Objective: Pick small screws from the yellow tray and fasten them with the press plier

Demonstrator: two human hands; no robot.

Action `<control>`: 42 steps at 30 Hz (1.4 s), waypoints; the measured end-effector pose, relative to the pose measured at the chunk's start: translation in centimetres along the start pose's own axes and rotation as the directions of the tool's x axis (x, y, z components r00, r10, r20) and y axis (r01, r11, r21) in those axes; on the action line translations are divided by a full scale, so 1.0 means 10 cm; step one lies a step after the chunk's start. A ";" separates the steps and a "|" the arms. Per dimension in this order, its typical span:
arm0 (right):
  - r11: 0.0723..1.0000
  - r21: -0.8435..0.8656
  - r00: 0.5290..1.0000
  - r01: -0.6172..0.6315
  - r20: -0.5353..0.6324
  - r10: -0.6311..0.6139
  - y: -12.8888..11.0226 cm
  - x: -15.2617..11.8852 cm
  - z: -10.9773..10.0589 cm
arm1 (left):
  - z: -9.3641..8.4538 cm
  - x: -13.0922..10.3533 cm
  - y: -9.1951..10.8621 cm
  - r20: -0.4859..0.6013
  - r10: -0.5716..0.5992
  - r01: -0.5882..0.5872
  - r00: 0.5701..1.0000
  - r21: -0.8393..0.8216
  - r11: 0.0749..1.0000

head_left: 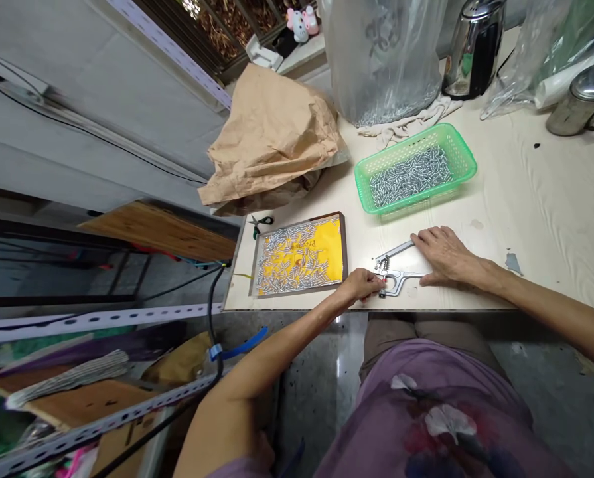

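Note:
A silver hand-press plier [401,279] with a coil spring and spread handles lies at the table's front edge. My right hand [443,255] is wrapped around the ends of its two handles. At the plier's jaw end my left hand [364,284] is closed in a pinch, with a small red spot beside the fingertips; what it holds is too small to tell. Left of that hand, a shallow tray [345,249] with a yellow bottom carries many small silver metal pins [289,265]. Behind the plier stands a green plastic basket [364,189] of similar metal pieces [411,176].
Black-handled scissors [261,221] lie behind the tray's left corner, near a crumpled brown paper bag [281,133]. At the back are a large clear plastic bag [381,60], a cloth [411,123], a kettle [476,50] and a metal jug [588,99]. A shelf rack [102,398] stands left.

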State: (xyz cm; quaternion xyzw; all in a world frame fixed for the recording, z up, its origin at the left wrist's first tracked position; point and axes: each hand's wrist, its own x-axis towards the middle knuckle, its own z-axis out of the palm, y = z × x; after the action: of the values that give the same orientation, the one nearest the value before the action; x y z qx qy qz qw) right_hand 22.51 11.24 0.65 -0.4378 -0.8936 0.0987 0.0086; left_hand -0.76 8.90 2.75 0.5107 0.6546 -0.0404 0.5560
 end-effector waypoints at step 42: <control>0.992 0.108 0.998 -0.068 -0.004 0.069 0.09 -0.24 -0.09 | 0.56 0.28 0.13 -0.053 0.802 -0.483 0.595 0.774 0.409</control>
State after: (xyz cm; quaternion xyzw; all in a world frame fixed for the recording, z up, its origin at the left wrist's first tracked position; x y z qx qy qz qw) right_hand 24.79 10.04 1.54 -0.4675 -0.8713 0.1455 0.0324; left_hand 4.43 7.77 -0.88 0.8893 0.4332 0.0529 0.1368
